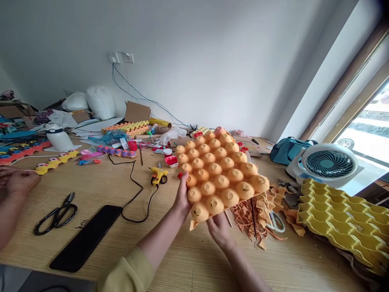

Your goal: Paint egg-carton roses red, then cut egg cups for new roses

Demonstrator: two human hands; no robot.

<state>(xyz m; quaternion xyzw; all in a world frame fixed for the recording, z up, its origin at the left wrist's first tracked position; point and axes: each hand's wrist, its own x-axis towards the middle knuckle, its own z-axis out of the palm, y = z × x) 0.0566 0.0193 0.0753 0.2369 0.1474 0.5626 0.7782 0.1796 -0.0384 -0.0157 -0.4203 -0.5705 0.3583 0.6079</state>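
Note:
An orange egg tray (214,169) is raised and tilted above the table, its rows of rounded cups facing me. My left hand (182,196) grips the tray's left edge, with the thumb showing in front. At the near lower edge, my right hand (220,231) holds the tray from below; its fingers go out of sight behind it. Orange scraps (251,217) lie beneath and to the right of the tray, beside white-handled scissors (276,222). A yellow glue gun (159,176) with a black cord rests left of my left hand.
Black scissors (57,215) and a black phone-like slab (86,237) lie at the near left. Another person's hand (22,182) is by a yellow painted strip (56,163). At right stand a yellow egg tray (343,219) and a fan (330,162). Craft supplies line the back.

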